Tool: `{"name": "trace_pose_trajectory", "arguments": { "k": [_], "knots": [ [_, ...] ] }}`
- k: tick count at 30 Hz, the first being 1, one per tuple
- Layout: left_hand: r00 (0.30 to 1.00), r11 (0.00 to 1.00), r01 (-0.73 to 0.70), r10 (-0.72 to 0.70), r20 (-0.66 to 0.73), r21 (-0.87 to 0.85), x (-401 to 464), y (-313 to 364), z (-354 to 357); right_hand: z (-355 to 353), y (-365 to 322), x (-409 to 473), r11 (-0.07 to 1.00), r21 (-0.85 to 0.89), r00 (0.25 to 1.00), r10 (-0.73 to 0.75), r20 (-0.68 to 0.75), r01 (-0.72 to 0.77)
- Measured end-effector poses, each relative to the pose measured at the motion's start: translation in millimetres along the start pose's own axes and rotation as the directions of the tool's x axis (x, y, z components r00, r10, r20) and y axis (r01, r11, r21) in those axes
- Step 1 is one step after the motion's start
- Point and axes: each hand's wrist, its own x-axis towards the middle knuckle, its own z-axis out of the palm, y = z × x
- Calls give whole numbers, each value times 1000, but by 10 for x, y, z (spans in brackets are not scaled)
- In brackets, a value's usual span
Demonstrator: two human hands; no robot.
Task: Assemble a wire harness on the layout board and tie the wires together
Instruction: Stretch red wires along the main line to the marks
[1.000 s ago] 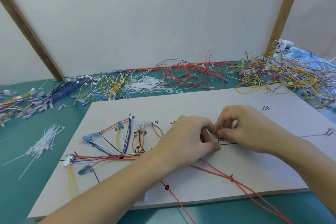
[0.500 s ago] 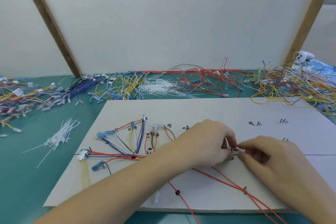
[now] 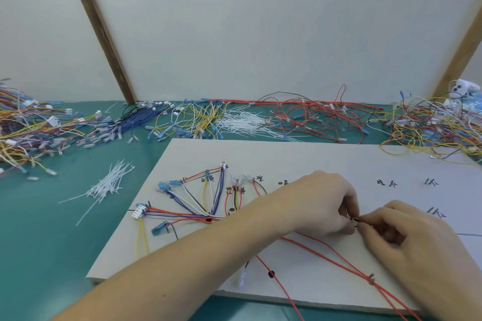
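Note:
A pale layout board (image 3: 300, 154) lies on the green table, marked with black characters and lines. On its left part, red, blue, white, yellow and black wires (image 3: 198, 206) fan out from a white connector (image 3: 138, 210). My left hand (image 3: 317, 203) and my right hand (image 3: 407, 236) meet at a black mark in the board's middle, fingertips curled and pinching a small dark piece of the harness (image 3: 355, 221) there. What exactly is pinched is hidden by the fingers. Two long red wires (image 3: 339, 255) run from under the hands toward the board's near right edge.
A small heap of white cable ties (image 3: 109, 185) lies left of the board. More ties (image 3: 247, 122) and piles of loose wires line the back: multicoloured at far left (image 3: 31, 128), red in the middle (image 3: 313, 114), yellow and red at right (image 3: 433, 128). A wall panel rises behind.
The view has shifted, so the board sits further right and lower. My right hand moved from above the mark to its right side, fingertips still meeting my left hand's.

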Motion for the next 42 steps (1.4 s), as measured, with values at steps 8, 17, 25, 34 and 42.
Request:
{"name": "trace_pose_trajectory", "arguments": {
  "k": [8, 17, 25, 34, 42],
  "knots": [
    [1000, 999, -2, 2, 8, -53, 41, -81, 2, -92, 104, -24, 960, 271, 997, 72, 30, -78],
    [1000, 995, -2, 4, 24, -102, 65, -112, 4, -111, 120, -14, 965, 248, 996, 72, 56, -84],
    [1000, 992, 1, 3, 31, -124, 76, -130, -8, -103, 99, 2, 952, 281, 992, 102, 73, -119],
    [1000, 997, 0, 2, 22, -79, 58, -96, -6, -87, 99, 16, 950, 288, 992, 104, 76, -122],
    [1000, 1000, 3, -3, -3, 29, -12, 36, -3, -64, 94, 14, 952, 289, 995, 87, 52, -99]
  ]
}}
